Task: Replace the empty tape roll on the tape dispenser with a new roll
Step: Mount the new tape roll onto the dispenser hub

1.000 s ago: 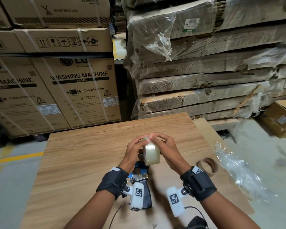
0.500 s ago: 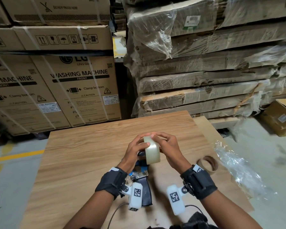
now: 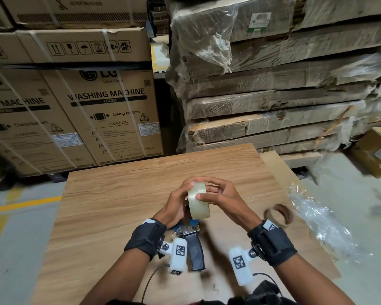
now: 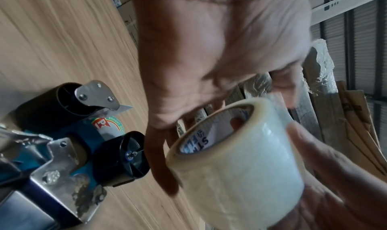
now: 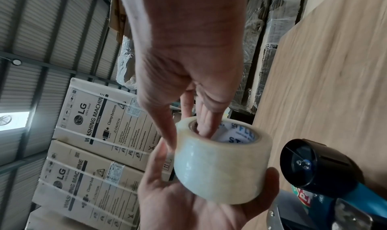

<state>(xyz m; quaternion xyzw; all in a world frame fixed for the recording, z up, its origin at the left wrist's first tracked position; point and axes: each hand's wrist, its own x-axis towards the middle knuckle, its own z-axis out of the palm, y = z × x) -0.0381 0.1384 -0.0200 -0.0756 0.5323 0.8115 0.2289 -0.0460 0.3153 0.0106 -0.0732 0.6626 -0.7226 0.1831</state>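
Observation:
A new clear tape roll (image 3: 199, 202) is held upright just above the wooden table (image 3: 119, 205), between both hands. My left hand (image 3: 185, 194) cups it from the left, palm and thumb wrapped round its outer face (image 5: 220, 170). My right hand (image 5: 188, 129) pinches its wall, fingers inside the printed core and thumb outside. The blue tape dispenser (image 4: 83, 134) lies on the table under the hands, its black handle (image 3: 195, 252) toward me. Its black hub (image 4: 121, 155) is bare. The empty cardboard core (image 3: 278, 214) lies to the right.
Crumpled clear plastic wrap (image 3: 317, 223) lies at the table's right edge. Stacked washing machine cartons (image 3: 97, 111) and wrapped flat cardboard packs (image 3: 273, 95) stand behind the table. The concrete floor has a yellow line (image 3: 20, 204) at the left.
The roll has been turned in my hands, from its broad face toward me to more edge-on. My right thumb has moved onto its outer face. The dispenser has not moved.

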